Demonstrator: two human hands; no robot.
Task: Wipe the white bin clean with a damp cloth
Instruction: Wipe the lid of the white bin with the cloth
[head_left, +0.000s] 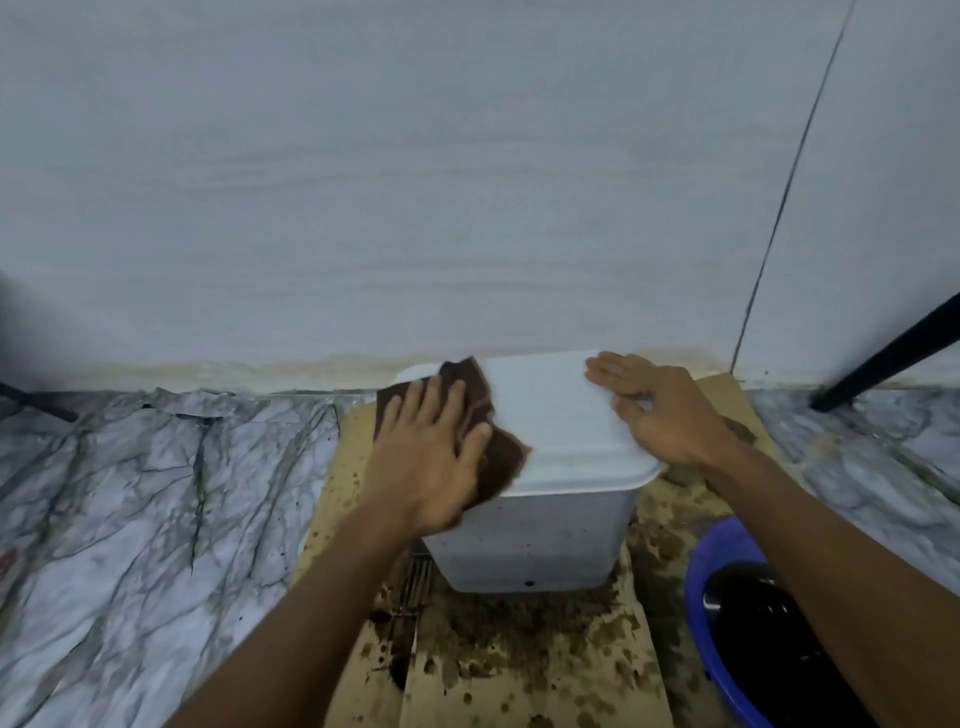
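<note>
White bin (545, 467) stands on stained cardboard (519, 665) over marble-pattern floor (130, 493), against the pale wall (467, 182). Left hand (431, 447) presses brown cloth (483, 415) flat on its lid; right hand (660, 410) rests open there. No legible writing.

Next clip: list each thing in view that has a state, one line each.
white bin: upright, lid on, dark specks on front wall
brown cloth: spread on lid's left side
left hand: flat, pressing cloth
right hand: open, resting on lid
cardboard: flat under bin, stained
blue basin: holds dark liquid
</note>
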